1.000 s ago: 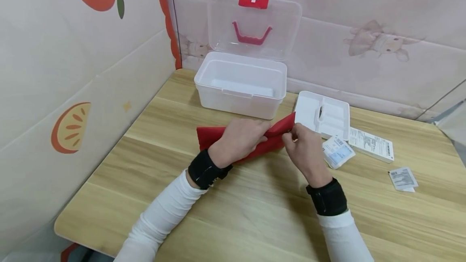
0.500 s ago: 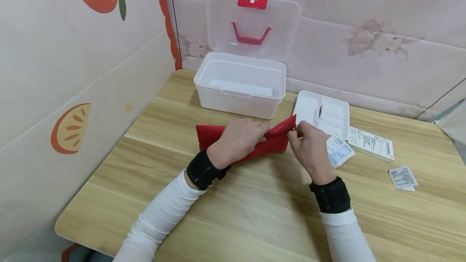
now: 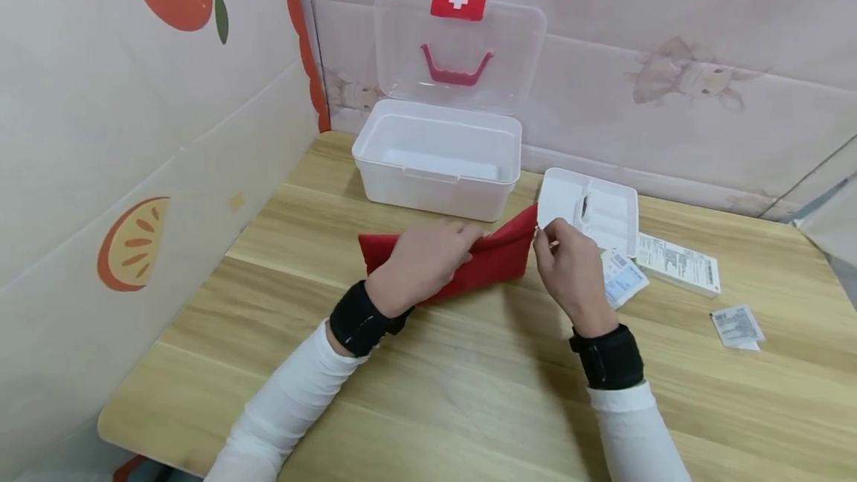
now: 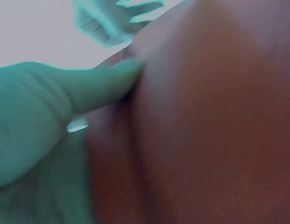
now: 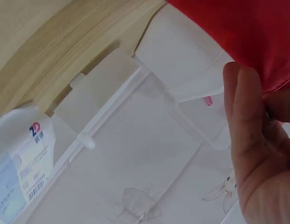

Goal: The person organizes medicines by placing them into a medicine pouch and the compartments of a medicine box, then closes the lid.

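Observation:
A red fabric pouch [image 3: 498, 262] is held up over the front of the table, its upper edge folded inward along its length. My left hand [image 3: 422, 262] grips its middle from above. In the left wrist view the thumb of that hand [image 4: 46, 107] presses into a crease of the red pouch [image 4: 215, 130]. At the pouch's right corner, my right hand [image 3: 574, 274] pinches something small with thumb and curled fingers. The right wrist view shows this hand [image 5: 257, 149] close against the red cloth [image 5: 238, 32]; its fingers hide what they pinch.
Behind the pouch stands a white plastic box [image 3: 428, 195], its clear lid [image 3: 402, 43] raised against the wall. To its right lie a white compartment tray [image 3: 559, 195], a printed carton [image 3: 679, 262], a blue-white packet [image 3: 624, 280] and small sachets [image 3: 735, 324]. A wall [image 3: 221, 155] borders the table's left.
My right hand has moved slightly right, out to the pouch's end, and more of the pouch's front shows between the hands. My left hand keeps its grip, shifting a little left.

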A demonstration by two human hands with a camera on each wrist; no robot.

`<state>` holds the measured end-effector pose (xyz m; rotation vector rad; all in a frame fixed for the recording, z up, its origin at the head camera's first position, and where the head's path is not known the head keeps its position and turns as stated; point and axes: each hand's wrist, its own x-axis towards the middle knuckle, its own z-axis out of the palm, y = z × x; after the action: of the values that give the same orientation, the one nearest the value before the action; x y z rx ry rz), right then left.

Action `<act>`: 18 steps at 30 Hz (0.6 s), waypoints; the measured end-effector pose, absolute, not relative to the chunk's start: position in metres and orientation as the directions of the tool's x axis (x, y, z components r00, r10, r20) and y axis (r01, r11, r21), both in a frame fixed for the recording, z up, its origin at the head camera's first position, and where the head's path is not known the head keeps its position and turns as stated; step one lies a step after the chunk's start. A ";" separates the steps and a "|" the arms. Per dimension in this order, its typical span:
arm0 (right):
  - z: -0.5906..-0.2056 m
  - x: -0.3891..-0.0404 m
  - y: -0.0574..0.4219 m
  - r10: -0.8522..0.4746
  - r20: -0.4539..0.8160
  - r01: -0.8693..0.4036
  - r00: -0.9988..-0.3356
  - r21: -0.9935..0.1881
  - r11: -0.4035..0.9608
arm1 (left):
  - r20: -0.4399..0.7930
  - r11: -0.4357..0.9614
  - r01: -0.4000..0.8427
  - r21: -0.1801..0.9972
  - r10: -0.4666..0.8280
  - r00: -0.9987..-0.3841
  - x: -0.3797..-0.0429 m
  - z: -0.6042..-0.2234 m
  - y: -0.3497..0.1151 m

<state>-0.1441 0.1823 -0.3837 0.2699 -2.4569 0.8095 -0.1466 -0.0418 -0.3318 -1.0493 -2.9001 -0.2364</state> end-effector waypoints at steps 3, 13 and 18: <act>-0.380 -0.145 0.181 -0.009 0.504 -0.299 -0.864 -0.498 0.814 | 0.069 0.774 0.619 0.135 0.616 -0.785 -0.144 -0.327 -0.051; -0.360 -0.137 0.198 -0.197 0.135 -0.237 -0.971 -0.653 0.719 | 0.104 0.694 0.698 0.178 0.692 -0.714 -0.151 -0.328 -0.057; -0.367 -0.138 0.200 -0.280 0.055 -0.230 -0.958 -0.729 0.644 | 0.138 0.671 0.724 0.162 0.711 -0.690 -0.155 -0.331 -0.072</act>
<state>-0.1385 0.2000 -0.3666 0.4511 -2.9052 1.2742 -0.1548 -0.0718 -0.3306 -1.2093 -2.8136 -0.3152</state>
